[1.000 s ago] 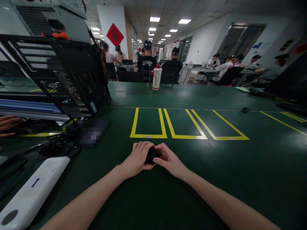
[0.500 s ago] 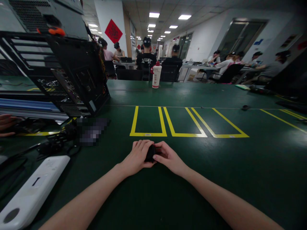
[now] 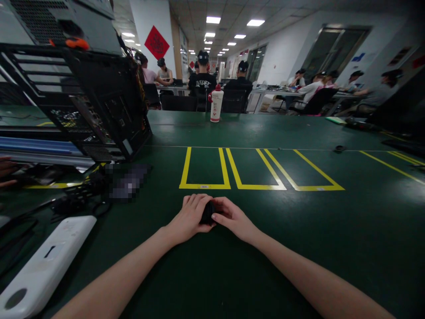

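Note:
Between my two hands is a small black object [image 3: 207, 212], partly hidden by fingers, so its kind is unclear. My left hand [image 3: 191, 218] wraps round its left side, thumb low and fingers over the top. My right hand [image 3: 233, 218] closes on its right side with thumb and fingers. Both hands are low over the green table [image 3: 212, 274], just in front of the yellow tape outlines [image 3: 205, 186].
An open black computer case [image 3: 113, 106] stands at the left. Nearer lie black cables [image 3: 83, 190] and a long white device [image 3: 49, 261]. Another person's hand [image 3: 7, 172] shows at the left edge. A white bottle [image 3: 216, 105] stands at the back, with seated people beyond.
The black object has turned or shifted very slightly between my fingers. Both hands stay in nearly the same place and hold.

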Demonstrator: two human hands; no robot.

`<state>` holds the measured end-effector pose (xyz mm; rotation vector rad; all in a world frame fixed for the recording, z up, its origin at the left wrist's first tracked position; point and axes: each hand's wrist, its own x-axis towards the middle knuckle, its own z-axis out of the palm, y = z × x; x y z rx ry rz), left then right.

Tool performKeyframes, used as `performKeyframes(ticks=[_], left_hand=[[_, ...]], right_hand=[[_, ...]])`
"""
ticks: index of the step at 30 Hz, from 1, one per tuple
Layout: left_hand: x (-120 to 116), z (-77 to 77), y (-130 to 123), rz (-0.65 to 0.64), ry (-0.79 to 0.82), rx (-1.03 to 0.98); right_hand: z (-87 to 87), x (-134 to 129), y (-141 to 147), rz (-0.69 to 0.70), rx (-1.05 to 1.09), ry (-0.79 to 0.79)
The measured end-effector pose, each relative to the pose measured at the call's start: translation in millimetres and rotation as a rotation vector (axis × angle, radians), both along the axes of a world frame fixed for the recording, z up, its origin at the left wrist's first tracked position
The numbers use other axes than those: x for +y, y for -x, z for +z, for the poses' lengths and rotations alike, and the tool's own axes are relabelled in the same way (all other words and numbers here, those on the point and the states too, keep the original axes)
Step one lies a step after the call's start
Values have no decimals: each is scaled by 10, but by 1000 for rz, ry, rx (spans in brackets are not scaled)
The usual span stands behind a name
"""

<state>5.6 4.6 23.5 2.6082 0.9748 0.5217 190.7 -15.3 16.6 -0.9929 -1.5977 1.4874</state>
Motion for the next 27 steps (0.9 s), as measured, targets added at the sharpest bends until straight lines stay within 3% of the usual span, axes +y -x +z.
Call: performKeyframes(ticks=[8,15,20,27], left_hand=[[3,-16,1,12,-21,-13],[2,-1,1,6,-11,-22],[-2,-3,6,8,-4,-19],[8,-28,14,2,-14,-38]], right_hand=[[-62,-19,-1,9,106,-28],[-36,1,2,-50,12,9],[-1,-17,-10,27,52,-1],[-51,4,9,-40,79,26]])
